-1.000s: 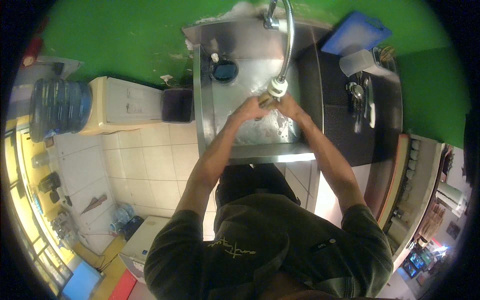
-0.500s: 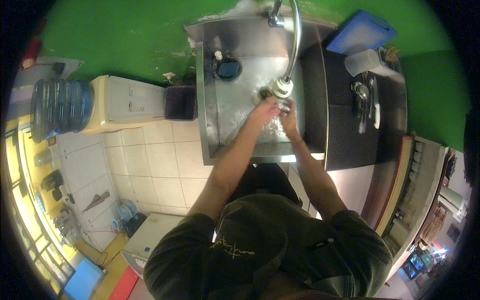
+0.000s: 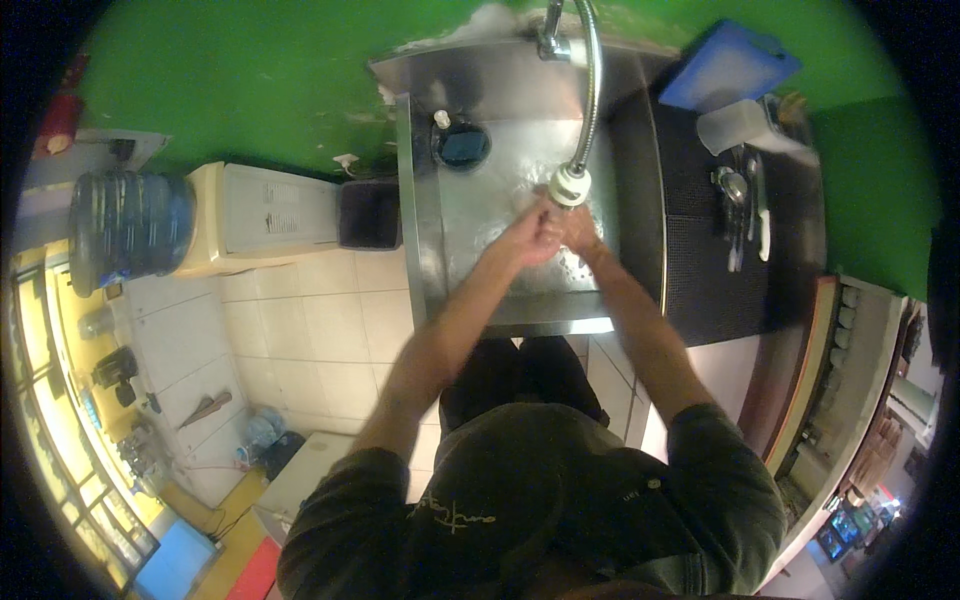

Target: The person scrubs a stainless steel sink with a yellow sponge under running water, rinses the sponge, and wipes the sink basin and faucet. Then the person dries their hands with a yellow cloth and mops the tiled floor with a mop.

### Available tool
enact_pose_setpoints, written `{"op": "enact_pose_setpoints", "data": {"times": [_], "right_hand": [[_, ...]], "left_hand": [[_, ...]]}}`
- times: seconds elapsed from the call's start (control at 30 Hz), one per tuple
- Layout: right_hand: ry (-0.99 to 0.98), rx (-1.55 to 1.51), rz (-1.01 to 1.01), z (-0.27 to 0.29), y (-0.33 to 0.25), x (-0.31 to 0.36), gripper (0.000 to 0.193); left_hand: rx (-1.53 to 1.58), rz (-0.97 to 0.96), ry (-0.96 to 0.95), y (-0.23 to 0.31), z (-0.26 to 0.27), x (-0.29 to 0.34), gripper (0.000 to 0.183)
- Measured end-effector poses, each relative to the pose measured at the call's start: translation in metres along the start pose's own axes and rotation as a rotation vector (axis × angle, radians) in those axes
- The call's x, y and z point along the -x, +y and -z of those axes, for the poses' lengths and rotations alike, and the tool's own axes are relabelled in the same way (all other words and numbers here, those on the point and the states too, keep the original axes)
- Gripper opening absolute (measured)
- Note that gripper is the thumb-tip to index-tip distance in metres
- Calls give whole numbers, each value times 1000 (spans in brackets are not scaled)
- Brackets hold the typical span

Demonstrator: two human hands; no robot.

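Both my hands are inside the steel sink [image 3: 465, 235], close together just below the white faucet head [image 3: 570, 187], with water running over them. My left hand [image 3: 538, 234] is closed, its fingers curled, and whatever is in it is hidden. Touching or nearly touching it on the right is my right hand [image 3: 580, 231]; the faucet head and blur hide its fingers. A bent metal hose [image 3: 592, 90] carries the faucet head. In the sink's far left corner sits a dark round bowl [image 3: 442, 160] with a blue sponge-like block [image 3: 463, 147] in it.
Right of the sink, a black mat [image 3: 695, 260] bears spoons [image 3: 733, 185], a white-handled knife [image 3: 765, 235] and a translucent container [image 3: 730, 128]. A blue cutting board [image 3: 728, 68] leans behind. To the left stand a dark bin [image 3: 368, 215] and a water dispenser [image 3: 275, 210].
My hands have drawn slightly nearer to me and closer together under the faucet head. A shiny thing seen by my right hand before is now hidden. The whole view has shifted a little.
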State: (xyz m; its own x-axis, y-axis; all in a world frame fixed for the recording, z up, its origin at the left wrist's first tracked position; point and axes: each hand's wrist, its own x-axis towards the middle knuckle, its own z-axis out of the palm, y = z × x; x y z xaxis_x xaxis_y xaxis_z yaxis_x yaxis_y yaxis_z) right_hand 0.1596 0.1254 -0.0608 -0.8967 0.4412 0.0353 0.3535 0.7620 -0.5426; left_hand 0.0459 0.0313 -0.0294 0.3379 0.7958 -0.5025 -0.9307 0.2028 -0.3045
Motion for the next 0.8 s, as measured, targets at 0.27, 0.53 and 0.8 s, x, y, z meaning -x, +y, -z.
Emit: {"op": "enact_pose_setpoints", "data": {"times": [0.27,0.53,0.8], "right_hand": [[-592,19,-241,41,-3,-28,26],[-85,-510,-415,17,26,15,80],[553,-1092,-815,-101,-45,26,74]], "left_hand": [[-2563,-351,608,27,-28,9,32],[-2115,-453,514,17,-2,-5,42],[-195,-615,207,-21,12,-68,26]]}}
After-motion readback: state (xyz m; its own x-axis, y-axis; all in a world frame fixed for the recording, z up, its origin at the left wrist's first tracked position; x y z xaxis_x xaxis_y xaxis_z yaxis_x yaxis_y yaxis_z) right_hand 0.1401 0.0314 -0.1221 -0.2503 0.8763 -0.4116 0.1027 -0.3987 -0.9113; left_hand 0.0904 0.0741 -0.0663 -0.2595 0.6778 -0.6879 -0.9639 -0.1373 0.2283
